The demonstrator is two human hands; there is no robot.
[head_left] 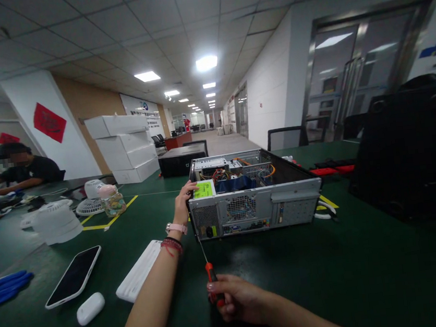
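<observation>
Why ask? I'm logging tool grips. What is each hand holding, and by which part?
The right hand holds a screwdriver by its red handle. The left hand grips the computer case at its top edge.

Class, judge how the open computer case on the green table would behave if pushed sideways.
The computer case probably feels heavy and stiff: a metal box packed with parts. Lying low and flat on the table, it would likely slide, not tip. The left hand on its corner may steady it.
</observation>
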